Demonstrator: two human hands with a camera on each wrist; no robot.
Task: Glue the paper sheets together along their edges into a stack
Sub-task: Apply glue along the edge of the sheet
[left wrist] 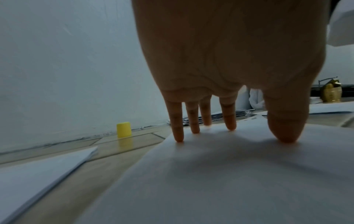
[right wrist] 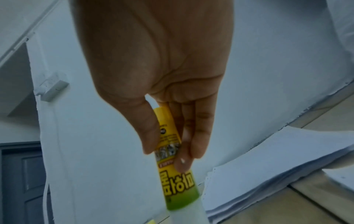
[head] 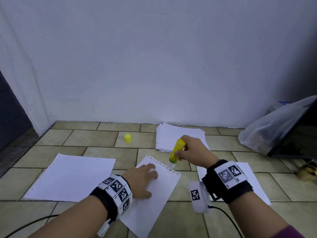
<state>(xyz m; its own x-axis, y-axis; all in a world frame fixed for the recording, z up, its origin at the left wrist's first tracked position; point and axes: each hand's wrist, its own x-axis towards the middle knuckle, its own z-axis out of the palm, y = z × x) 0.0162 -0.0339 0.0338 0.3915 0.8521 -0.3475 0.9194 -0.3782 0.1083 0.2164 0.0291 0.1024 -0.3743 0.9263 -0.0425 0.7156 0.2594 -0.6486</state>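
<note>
While the wrist views show little past the palms, the head view gives the layout.
Left hand (head: 143,180): flat, fingers (left wrist: 177,133) straight, pressing the middle sheet (head: 154,200) to the tiled floor (head: 92,138).
Right hand (head: 193,150): clasps the glue stick (head: 176,151), tip down at the sheet's perforated far edge; contact looks likely but is blurred.
Cap (head: 127,138): upright, well apart.
Paper pile (head: 178,136): partly hidden behind the right hand.
Other sheets: 1 left (head: 72,177), 1 right (head: 255,182), mostly covered by the wrist.

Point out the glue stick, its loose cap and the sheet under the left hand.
glue stick (head: 176,152): head view, yellow barrel.
cap (head: 127,138): head view, side wall.
sheet (head: 159,191): head view, bare middle.
</note>
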